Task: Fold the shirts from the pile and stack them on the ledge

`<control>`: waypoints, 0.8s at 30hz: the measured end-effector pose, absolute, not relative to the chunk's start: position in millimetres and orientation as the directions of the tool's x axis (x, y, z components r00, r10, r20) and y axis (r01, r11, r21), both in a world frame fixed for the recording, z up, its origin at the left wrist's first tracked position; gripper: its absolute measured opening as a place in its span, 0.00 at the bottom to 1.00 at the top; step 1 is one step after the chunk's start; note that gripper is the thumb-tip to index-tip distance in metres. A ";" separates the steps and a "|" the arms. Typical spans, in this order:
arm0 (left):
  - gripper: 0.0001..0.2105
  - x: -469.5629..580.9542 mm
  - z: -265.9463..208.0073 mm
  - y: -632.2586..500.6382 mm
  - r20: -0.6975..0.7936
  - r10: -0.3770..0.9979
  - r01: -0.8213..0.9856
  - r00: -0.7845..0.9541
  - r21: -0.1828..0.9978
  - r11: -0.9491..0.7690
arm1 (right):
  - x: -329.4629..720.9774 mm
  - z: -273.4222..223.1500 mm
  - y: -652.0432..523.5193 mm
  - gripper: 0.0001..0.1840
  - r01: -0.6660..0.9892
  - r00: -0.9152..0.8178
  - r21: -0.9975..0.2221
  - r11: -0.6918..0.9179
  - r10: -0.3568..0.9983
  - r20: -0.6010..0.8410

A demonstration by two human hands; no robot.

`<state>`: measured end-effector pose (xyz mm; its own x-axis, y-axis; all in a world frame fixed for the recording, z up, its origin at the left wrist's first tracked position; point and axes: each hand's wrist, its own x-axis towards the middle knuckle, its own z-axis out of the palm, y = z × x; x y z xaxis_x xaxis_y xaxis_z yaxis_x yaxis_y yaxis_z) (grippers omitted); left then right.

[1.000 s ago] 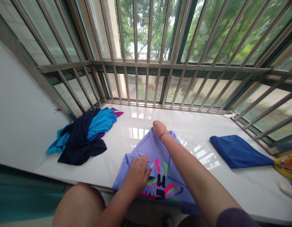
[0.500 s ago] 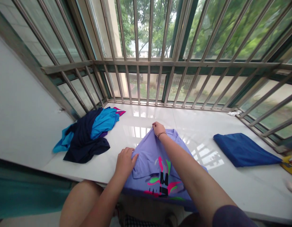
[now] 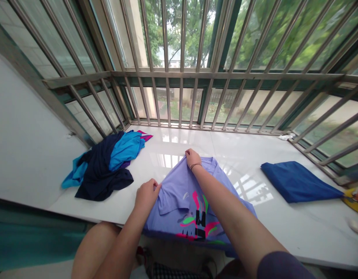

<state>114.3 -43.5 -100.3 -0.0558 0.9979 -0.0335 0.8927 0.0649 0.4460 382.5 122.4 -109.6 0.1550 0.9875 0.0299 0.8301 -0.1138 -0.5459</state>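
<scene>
A lavender T-shirt [image 3: 173,193] with a pink, green and black print lies on the white ledge, its lower end hanging over the front edge. My left hand [image 3: 146,195] pinches the shirt's left side by the sleeve, which is folded inward over the front. At the shirt's far end, my right hand [image 3: 193,158] grips the shoulder near the neckline between thumb and fingers. The cloth is stretched between both hands. My right forearm crosses over the shirt and hides part of its right half.
On the left of the white ledge [image 3: 173,139] sits a heap of navy and bright blue clothes [image 3: 103,170]. A folded dark blue garment [image 3: 297,182] lies on the right, with a yellow item [image 3: 355,197] beside it. Metal window bars [image 3: 181,100] enclose the back and sides.
My left hand has moved left and slightly up, closing its fingers on the shirt's side and drawing the sleeve outward. My right hand stays on the shoulder.
</scene>
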 end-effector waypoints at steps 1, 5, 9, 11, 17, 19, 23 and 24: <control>0.08 115.3 -99.6 -42.7 0.002 0.999 0.910 -0.049 0.411 0.044 | 382.1 -109.9 122.7 0.12 0.833 0.154 -0.541 -0.112 0.988 0.033; 0.12 130.4 -97.1 -33.8 0.213 0.973 0.908 0.088 0.385 -0.166 | 380.3 -110.7 124.9 0.10 0.850 0.147 -0.516 -0.106 0.988 0.040; 0.22 163.5 -102.7 -20.6 0.242 0.864 0.788 0.442 0.354 -0.503 | 377.1 -110.5 125.3 0.11 0.867 0.141 -0.487 -0.102 0.989 0.045; 0.23 177.8 -108.1 -13.3 0.169 0.851 0.795 0.498 0.303 -0.525 | 375.8 -109.5 124.2 0.11 0.875 0.134 -0.474 -0.097 0.990 0.046; 0.26 148.7 -105.6 18.6 -0.025 0.963 0.934 0.267 0.255 -0.252 | 383.1 -96.4 120.2 0.15 0.897 0.051 -0.441 -0.023 0.997 0.052; 0.27 115.7 -98.5 25.4 -0.005 0.997 0.955 0.076 0.289 -0.071 | 387.5 -86.3 115.8 0.19 0.903 0.008 -0.430 0.019 0.998 0.061; 0.24 55.9 -92.2 11.7 0.095 0.995 0.886 0.014 0.461 -0.056 | 386.5 -63.8 80.6 0.18 0.893 -0.124 -0.420 0.160 0.986 0.111; 0.22 48.2 -93.6 3.5 0.088 0.994 0.855 0.060 0.510 -0.097 | 383.3 -59.8 63.6 0.17 0.883 -0.171 -0.420 0.210 0.977 0.127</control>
<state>48.2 3.5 -93.6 0.0600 0.9943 0.0882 0.8547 -0.0968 0.5101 383.3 63.6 -59.8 -0.1713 0.9770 0.1273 0.8828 0.2096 -0.4203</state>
